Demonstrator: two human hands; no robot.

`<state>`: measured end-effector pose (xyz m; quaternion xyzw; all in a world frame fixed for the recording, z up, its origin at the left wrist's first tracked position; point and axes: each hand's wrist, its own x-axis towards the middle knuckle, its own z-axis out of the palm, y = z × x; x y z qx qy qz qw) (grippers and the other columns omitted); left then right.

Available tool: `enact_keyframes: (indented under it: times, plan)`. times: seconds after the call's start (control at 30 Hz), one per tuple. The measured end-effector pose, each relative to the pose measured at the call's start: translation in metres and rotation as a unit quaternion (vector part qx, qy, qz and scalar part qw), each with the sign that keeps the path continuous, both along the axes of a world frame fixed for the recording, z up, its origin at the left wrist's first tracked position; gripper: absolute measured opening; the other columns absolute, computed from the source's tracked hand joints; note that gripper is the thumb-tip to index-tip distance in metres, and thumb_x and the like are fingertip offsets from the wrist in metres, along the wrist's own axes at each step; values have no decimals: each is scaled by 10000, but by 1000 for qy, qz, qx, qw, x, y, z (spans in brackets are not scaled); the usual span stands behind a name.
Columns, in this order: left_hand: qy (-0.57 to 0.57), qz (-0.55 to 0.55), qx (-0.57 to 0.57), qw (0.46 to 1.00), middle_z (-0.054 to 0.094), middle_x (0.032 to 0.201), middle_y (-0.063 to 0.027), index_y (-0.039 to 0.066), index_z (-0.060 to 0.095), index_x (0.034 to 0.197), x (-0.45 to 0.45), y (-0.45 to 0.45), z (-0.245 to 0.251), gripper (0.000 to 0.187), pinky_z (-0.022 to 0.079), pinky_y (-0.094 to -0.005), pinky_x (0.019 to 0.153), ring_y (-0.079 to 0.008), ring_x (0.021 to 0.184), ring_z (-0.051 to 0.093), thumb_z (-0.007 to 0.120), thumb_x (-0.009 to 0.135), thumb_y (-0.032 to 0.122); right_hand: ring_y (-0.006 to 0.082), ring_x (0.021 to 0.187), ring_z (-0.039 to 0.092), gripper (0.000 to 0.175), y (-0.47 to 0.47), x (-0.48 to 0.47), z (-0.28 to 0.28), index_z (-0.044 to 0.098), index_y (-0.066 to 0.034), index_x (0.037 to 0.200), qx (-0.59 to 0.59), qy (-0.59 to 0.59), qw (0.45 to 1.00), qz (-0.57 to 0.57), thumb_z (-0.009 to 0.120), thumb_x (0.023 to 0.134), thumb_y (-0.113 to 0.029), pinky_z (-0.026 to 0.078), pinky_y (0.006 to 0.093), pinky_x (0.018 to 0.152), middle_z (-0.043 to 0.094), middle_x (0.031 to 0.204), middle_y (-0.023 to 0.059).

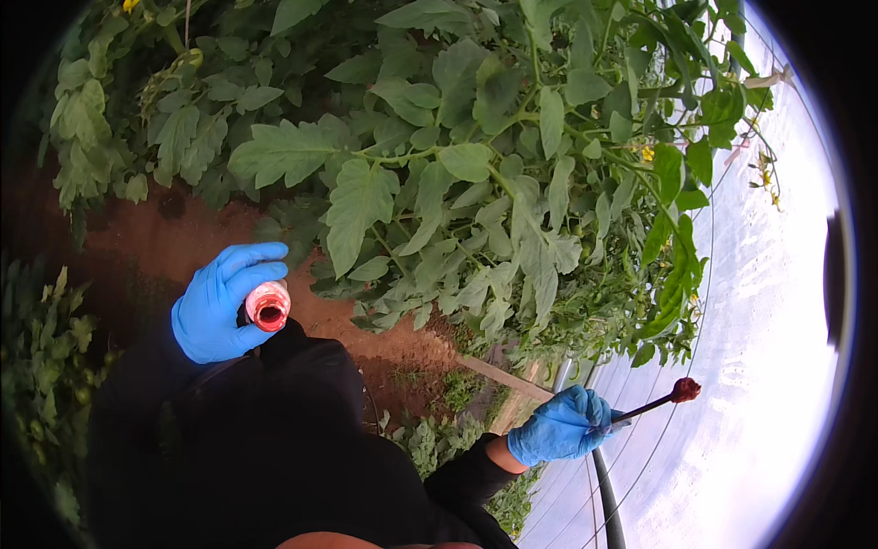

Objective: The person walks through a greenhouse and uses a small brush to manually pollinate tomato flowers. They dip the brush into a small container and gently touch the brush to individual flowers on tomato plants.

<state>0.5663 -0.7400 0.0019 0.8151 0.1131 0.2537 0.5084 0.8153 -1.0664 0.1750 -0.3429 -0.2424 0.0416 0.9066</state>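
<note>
My left hand (223,302), in a blue glove, holds a small bottle (268,306) whose open mouth faces the camera; its rim and inside are red. At the lower right, my right hand (559,425), also in a blue glove, grips a thin dark stick (645,408). A dark red, wet-looking tip (686,390) covers the stick's far end, in front of the pale greenhouse film. Leafy tomato plants (439,165) stand beyond and between both hands, apart from the bottle and the stick.
Translucent greenhouse film (754,295) curves along the right, with thin wires and a dark pipe (607,494). Bare reddish soil (384,350) lies below the plants, with a wooden board (504,377) near my right hand. More plants (48,357) grow at the left edge. Yellow flowers hang upper right.
</note>
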Motion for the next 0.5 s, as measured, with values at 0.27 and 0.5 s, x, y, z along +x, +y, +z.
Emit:
enact_keyframes:
  times: [0.27, 0.5]
  plan:
    - [-59, -16, 26, 998, 537, 1374, -147, 77, 628, 1181, 29, 51, 84, 529, 514, -422, 938, -348, 1182, 580, 850, 713, 184, 84, 666, 428, 282, -4, -11, 10, 521, -106, 829, -48, 4, 996, -78, 508, 1067, -257, 339, 282, 648, 497, 734, -56]
    - [-91, -58, 209, 972, 432, 1507, -233, 39, 686, 1111, 123, 141, 89, 455, 412, -478, 1120, -406, 1406, 400, 772, 780, 339, 84, 678, 445, 245, 41, -58, 20, 555, -103, 861, -65, 33, 992, -103, 526, 1055, -248, 329, 287, 654, 513, 719, -64]
